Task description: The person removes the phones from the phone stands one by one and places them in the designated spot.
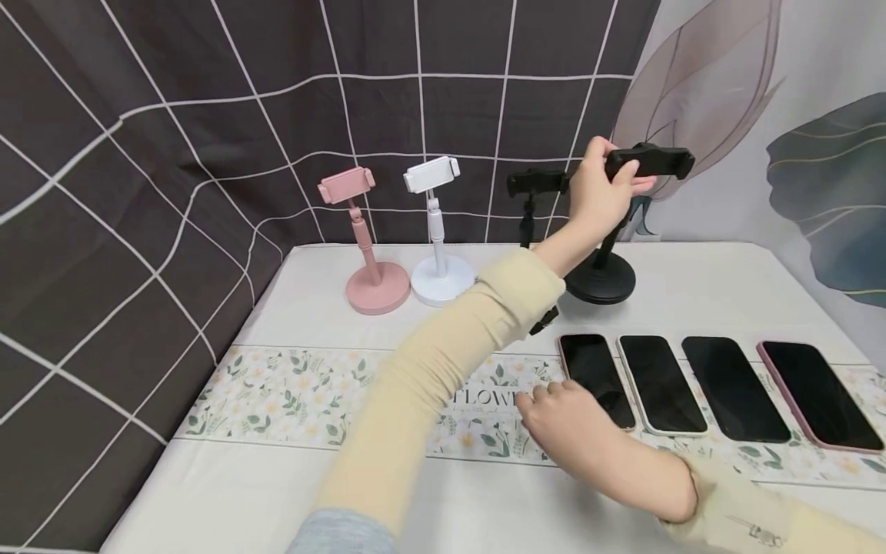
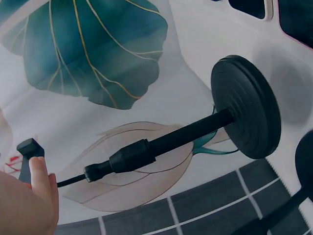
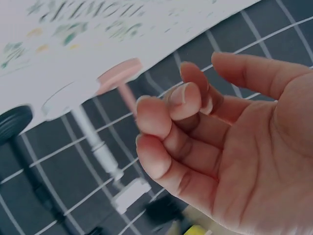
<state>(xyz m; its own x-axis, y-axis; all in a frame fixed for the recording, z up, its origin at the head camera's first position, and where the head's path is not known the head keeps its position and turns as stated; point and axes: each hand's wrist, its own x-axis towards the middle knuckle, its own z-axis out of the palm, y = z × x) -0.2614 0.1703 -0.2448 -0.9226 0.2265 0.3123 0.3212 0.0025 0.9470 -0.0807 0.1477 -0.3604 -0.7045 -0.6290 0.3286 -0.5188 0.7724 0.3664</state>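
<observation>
My left hand (image 1: pixel 602 188) grips the clamp head of a black phone stand (image 1: pixel 651 161) at the back right of the table. In the left wrist view the stand's pole (image 2: pixel 186 134) runs slanted to its round base (image 2: pixel 247 107), whose shadow falls apart from it on the white cloth. Low over the floral runner, my right hand (image 1: pixel 574 427) hangs with fingers loosely curled and nothing in them, just left of the nearest phone (image 1: pixel 597 377). The right wrist view shows that hand's palm (image 3: pixel 254 161) bare.
A pink stand (image 1: pixel 377 286), a white stand (image 1: pixel 443 278) and a second black stand (image 1: pixel 536 182), partly behind my left arm, line the back. Further right lie a white-edged phone (image 1: pixel 662 385), a black phone (image 1: pixel 735 388) and a pink-edged phone (image 1: pixel 820 396). A dark gridded curtain (image 1: pixel 457 115) hangs behind.
</observation>
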